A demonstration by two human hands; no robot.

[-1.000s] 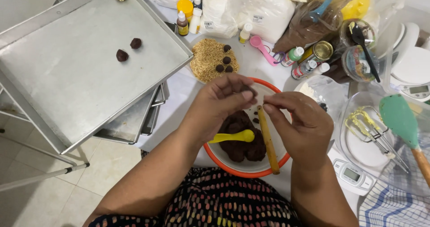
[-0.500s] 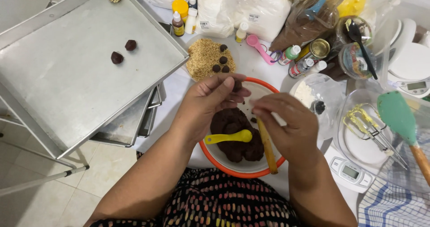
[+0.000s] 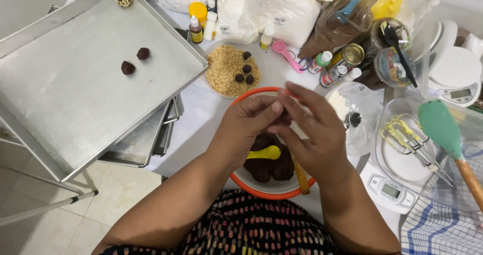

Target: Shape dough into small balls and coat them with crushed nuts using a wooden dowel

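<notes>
While your left hand (image 3: 246,129) and right hand (image 3: 309,134) press together palm to palm over the orange bowl (image 3: 274,190), I cannot tell what is clamped between them (the palms hide it). Just below your hands, dark dough (image 3: 271,167) sits in that bowl with a yellow spoon (image 3: 264,153). Beyond your fingertips lies a plate of crumbs (image 3: 226,74) holding four dark balls (image 3: 246,69).

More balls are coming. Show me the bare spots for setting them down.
Most of the top tray is bare, below and right of its two balls. A white table strip lies between tray and orange bowl. The back and right are crowded: bags, bottles, scales.
</notes>
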